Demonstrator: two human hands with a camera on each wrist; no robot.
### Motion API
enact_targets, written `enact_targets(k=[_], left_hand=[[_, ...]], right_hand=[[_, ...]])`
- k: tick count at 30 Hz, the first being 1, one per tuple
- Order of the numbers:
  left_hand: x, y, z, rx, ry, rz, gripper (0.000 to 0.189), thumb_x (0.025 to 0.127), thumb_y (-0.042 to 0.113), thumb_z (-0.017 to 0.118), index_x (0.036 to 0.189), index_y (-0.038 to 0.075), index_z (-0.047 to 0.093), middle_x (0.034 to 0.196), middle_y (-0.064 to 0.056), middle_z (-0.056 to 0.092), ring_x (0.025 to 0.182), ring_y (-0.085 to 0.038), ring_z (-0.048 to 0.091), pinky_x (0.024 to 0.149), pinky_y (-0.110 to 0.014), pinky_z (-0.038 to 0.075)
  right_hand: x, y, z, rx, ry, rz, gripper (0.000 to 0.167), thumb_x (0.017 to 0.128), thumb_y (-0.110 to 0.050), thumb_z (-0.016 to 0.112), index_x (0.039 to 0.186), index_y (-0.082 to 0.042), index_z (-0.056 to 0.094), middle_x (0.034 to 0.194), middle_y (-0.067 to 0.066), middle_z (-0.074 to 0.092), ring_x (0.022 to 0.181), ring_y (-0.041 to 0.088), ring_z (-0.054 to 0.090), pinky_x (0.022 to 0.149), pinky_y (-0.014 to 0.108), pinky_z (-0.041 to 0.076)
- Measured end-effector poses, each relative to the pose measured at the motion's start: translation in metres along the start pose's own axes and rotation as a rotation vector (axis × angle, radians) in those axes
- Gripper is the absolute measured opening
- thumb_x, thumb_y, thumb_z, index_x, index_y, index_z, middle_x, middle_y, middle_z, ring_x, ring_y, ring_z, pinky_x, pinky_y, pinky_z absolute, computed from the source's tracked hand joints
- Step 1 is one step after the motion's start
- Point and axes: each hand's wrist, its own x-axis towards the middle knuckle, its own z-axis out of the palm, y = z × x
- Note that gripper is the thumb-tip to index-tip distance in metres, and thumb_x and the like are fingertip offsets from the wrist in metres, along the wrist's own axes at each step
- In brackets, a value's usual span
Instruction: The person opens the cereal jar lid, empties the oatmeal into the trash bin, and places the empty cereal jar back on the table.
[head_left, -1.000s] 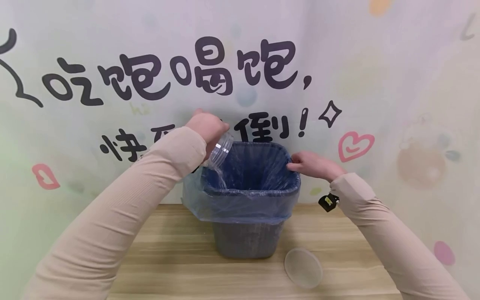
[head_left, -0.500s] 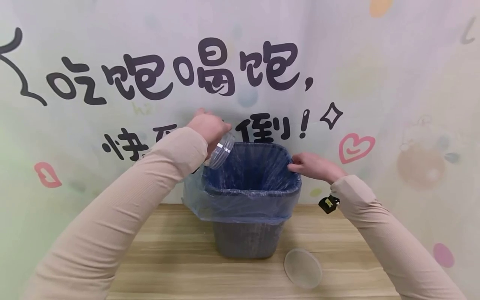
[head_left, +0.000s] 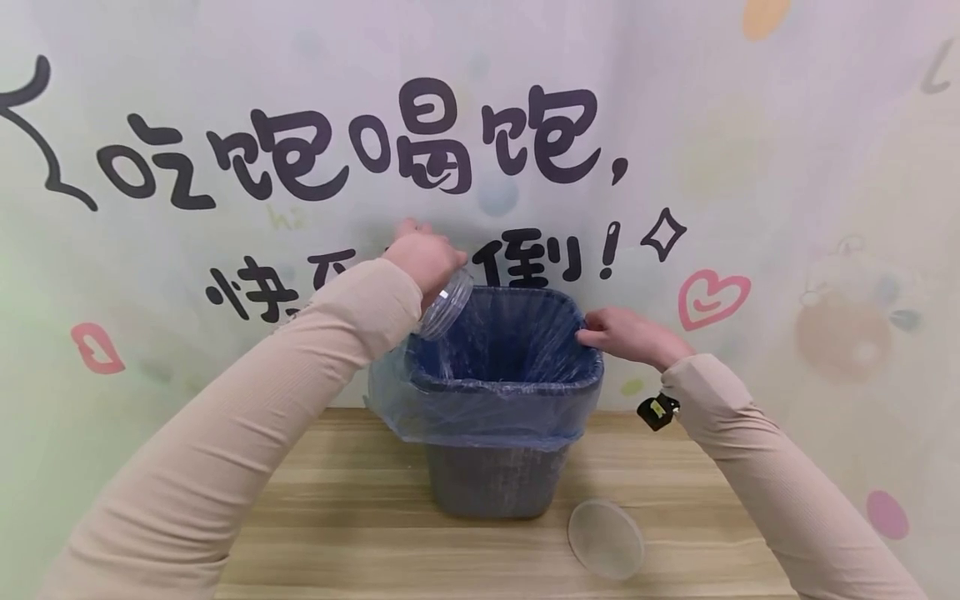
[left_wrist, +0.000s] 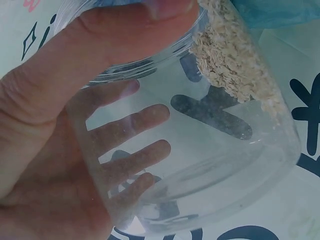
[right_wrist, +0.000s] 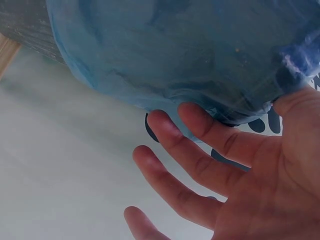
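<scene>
A clear jar is tipped mouth-down over the left rim of a grey bin. My left hand grips it, thumb on the near side and fingers round the far side. Through the jar wall, the left wrist view shows rolled oats heaped along one side towards the mouth. A blue bin liner lines the bin and folds down over its outside. At the right rim, my right hand pinches bin and liner, with the thumb at the edge and the other fingers spread outside.
On the wooden tabletop, a round translucent lid lies right of the bin's base. Close behind the bin stands a pale printed backdrop with large dark lettering. A small black device hangs by the right wrist.
The thin stream falling from the jar a second ago is no longer clearly visible. My left hand and the jar have shifted slightly right. The right hand keeps its hold on the rim.
</scene>
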Motion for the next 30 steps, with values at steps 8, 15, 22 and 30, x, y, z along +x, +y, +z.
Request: enact_targets(k=[8, 15, 22, 30], left_hand=[[0.004, 0.001, -0.001, -0.002, -0.039, -0.03, 0.087, 0.071, 0.013, 0.081, 0.147, 0.019, 0.038, 0.146, -0.011, 0.043, 0.129, -0.038, 0.038, 0.106, -0.048, 0.028], [0.005, 0.003, 0.0, -0.004, -0.018, -0.028, 0.084, 0.072, 0.015, 0.081, 0.146, 0.019, 0.041, 0.142, -0.011, 0.047, 0.124, -0.036, 0.041, 0.105, -0.047, 0.028], [0.013, 0.006, -0.002, -0.004, -0.092, -0.063, 0.076, 0.081, 0.016, 0.074, 0.147, 0.021, 0.037, 0.147, -0.01, 0.041, 0.128, -0.035, 0.037, 0.106, -0.046, 0.026], [0.016, 0.003, -0.002, -0.018, -0.111, -0.06, 0.081, 0.08, 0.016, 0.075, 0.15, 0.02, 0.034, 0.15, -0.011, 0.036, 0.134, -0.037, 0.031, 0.109, -0.048, 0.021]], right_hand=[[0.001, 0.001, 0.001, 0.011, 0.001, -0.003, 0.029, 0.094, -0.014, 0.049, 0.067, -0.012, 0.04, 0.061, -0.002, 0.036, 0.056, 0.013, 0.034, 0.056, 0.029, 0.031], [0.001, 0.001, 0.001, 0.016, 0.002, 0.005, 0.029, 0.094, -0.013, 0.049, 0.066, -0.012, 0.039, 0.061, -0.002, 0.035, 0.056, 0.013, 0.033, 0.056, 0.029, 0.03], [0.0, 0.001, 0.001, 0.02, -0.002, 0.009, 0.029, 0.094, -0.014, 0.049, 0.067, -0.012, 0.04, 0.061, -0.002, 0.037, 0.056, 0.013, 0.034, 0.056, 0.029, 0.031], [0.0, 0.001, 0.001, 0.035, 0.001, 0.001, 0.028, 0.094, -0.014, 0.049, 0.067, -0.012, 0.041, 0.061, -0.003, 0.036, 0.056, 0.013, 0.034, 0.056, 0.029, 0.03]])
